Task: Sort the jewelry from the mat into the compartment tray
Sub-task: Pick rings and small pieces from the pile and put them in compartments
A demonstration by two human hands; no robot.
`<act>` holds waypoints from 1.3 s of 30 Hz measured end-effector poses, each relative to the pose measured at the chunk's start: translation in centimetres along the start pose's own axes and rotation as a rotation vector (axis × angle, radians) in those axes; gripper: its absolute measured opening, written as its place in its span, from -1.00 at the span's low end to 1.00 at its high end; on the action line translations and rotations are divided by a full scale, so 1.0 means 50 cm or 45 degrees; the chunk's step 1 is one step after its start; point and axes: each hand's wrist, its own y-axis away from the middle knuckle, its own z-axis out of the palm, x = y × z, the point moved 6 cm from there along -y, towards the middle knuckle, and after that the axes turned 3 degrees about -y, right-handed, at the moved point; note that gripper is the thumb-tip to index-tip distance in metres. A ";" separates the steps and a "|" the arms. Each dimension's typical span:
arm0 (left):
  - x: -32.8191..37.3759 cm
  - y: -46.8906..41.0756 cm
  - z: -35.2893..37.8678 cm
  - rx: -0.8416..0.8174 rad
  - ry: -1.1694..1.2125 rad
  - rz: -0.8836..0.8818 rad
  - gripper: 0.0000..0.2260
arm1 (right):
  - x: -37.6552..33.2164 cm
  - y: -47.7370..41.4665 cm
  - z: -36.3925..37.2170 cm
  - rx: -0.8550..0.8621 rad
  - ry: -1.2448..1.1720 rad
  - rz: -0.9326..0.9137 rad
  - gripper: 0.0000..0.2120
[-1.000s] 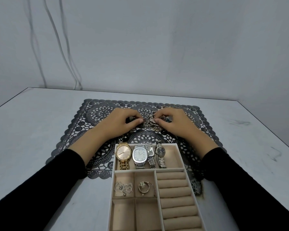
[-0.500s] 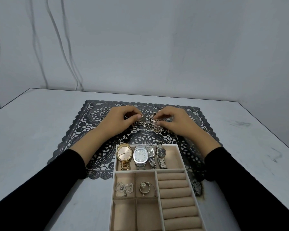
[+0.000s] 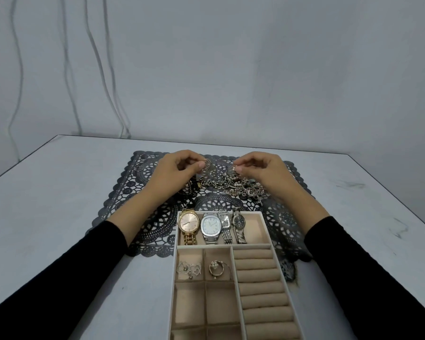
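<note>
A heap of silver jewelry [image 3: 233,186] lies on the black lace mat [image 3: 138,187]. Above it, my left hand [image 3: 174,173] pinches one fan-shaped earring [image 3: 209,165] and my right hand [image 3: 268,173] pinches a matching one [image 3: 231,170], both lifted off the heap. The beige compartment tray [image 3: 265,218] stands in front, near me. Its far section holds several watches [image 3: 211,227]. Two small sections hold heart earrings [image 3: 189,268] and a pearl ring [image 3: 216,268]. Ring rolls [image 3: 258,276] fill the right side.
A small ring [image 3: 139,168] lies alone on the mat's far left corner. The grey table [image 3: 47,204] ends at a wall behind, with cables [image 3: 101,69] hanging down at the left. The table's right edge runs close to the wall.
Both hands rose out of the jewelry heap and drew slightly apart, each lifting a fan-shaped earring clear of the pile.
</note>
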 end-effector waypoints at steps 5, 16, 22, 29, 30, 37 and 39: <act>0.021 0.033 -0.019 0.043 0.128 -0.049 -0.90 | -0.017 0.023 0.001 0.051 -0.284 0.013 -0.85; 0.091 0.137 -0.083 0.135 0.304 0.042 -0.90 | -0.094 0.117 0.015 0.073 -0.635 -0.062 -0.75; 0.118 0.213 -0.102 0.118 0.319 0.080 -0.92 | -0.110 0.178 0.023 0.024 -0.558 -0.095 -0.78; 0.127 0.288 -0.100 0.109 0.318 0.074 -0.92 | -0.105 0.244 0.043 -0.099 -0.347 -0.130 -0.82; 0.126 0.296 -0.099 0.103 0.316 0.073 -0.92 | -0.102 0.250 0.047 -0.129 -0.309 -0.123 -0.82; 0.125 0.316 -0.094 0.079 0.282 0.096 -0.92 | -0.110 0.280 0.089 -0.376 0.120 -0.116 -0.86; 0.126 0.316 -0.093 0.074 0.281 0.100 -0.92 | -0.110 0.283 0.100 -0.430 0.187 -0.124 -0.86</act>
